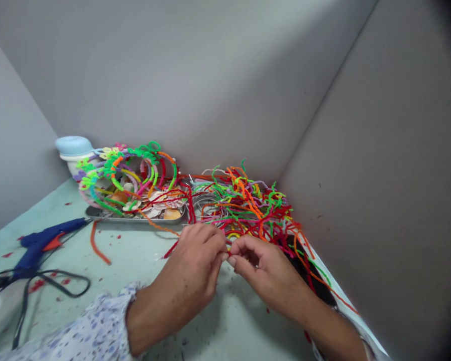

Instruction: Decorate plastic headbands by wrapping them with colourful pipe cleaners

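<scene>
My left hand (pixel 199 255) and my right hand (pixel 259 263) meet at the middle of the table, fingertips almost touching. Both pinch a small piece of red pipe cleaner (pixel 229 253), mostly covered by the fingers. Red fuzzy stem also sticks out to the left of my left hand; whether it is the same piece cannot be seen. Just beyond the hands lies a tangled heap of coloured pipe cleaners (pixel 251 200), in red, orange, green and purple. Twisted pipe cleaner rings (pixel 116 165) with flower shapes stand at the back left.
A metal tray (pixel 135 219) holds shells beneath the rings. Behind them is a white container with a light blue lid (pixel 74 145). At the left lies a blue glue gun (pixel 41 243) with a dark cord. An orange stem (pixel 97 245) rests nearby. Grey walls enclose the table.
</scene>
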{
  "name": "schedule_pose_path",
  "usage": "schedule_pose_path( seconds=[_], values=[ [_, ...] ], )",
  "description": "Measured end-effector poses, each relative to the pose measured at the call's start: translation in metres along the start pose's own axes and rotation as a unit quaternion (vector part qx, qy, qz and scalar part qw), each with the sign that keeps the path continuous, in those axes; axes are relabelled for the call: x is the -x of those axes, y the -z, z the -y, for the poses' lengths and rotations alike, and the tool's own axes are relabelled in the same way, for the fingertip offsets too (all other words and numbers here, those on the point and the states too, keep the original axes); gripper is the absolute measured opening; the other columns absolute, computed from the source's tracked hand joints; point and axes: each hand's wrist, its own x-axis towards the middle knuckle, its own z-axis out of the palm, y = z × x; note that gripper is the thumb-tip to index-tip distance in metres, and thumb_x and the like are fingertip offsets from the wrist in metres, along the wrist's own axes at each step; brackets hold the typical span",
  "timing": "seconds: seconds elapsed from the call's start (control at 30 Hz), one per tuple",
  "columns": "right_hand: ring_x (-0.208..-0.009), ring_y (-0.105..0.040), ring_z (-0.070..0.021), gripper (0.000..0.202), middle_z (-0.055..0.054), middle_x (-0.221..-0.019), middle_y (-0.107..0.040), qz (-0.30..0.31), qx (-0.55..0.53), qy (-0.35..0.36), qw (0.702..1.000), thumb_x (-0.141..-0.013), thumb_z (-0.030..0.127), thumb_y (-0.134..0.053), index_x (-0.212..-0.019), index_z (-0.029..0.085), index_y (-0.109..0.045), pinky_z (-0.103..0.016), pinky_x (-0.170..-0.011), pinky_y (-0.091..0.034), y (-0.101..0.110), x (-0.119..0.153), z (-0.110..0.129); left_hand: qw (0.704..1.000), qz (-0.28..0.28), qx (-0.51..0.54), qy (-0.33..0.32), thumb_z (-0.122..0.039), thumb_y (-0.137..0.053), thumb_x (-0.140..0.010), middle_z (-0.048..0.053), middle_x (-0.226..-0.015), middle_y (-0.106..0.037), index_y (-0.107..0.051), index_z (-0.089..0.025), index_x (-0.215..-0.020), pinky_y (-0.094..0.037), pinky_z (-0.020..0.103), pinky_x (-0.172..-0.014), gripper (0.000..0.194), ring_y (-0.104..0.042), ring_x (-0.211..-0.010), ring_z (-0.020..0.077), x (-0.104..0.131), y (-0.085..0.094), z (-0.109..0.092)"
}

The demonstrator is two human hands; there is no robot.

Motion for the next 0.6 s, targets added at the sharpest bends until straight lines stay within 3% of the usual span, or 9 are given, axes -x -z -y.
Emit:
schedule_pose_path(
  seconds=[0.4, 0.6],
  values=[
    [-0.06, -0.047, -0.0091, 0.007, 0.003, -0.068, -0.051, 0.14, -0.185, -0.059, 0.971, -0.085, 0.021, -0.051, -0.08, 0.017, -0.05, -0.022, -0.055, -0.036, 0.003, 0.0, 0.001, 0.999, 0.032, -0.009, 0.004, -0.014, -0.042, -0.087, 0.006, -0.091, -0.058, -0.056, -0.019, -0.08, -0.038, 0.037, -0.08, 0.016, -0.049, -0.087, 0.0215, 0.002, 0.009, -0.005],
    [-0.058, -0.047, -0.0089, 0.012, 0.003, -0.07, -0.051, 0.138, -0.216, -0.087, 0.963, -0.083, 0.028, -0.056, -0.084, 0.017, -0.052, -0.02, -0.051, -0.038, 0.005, -0.003, -0.002, 0.999, 0.029, 0.024, 0.007, -0.012, -0.044, -0.085, 0.004, -0.091, -0.059, -0.056, -0.019, -0.082, -0.038, 0.036, -0.08, 0.014, -0.049, -0.087, 0.0205, 0.0, 0.007, 0.002]
  ],
)
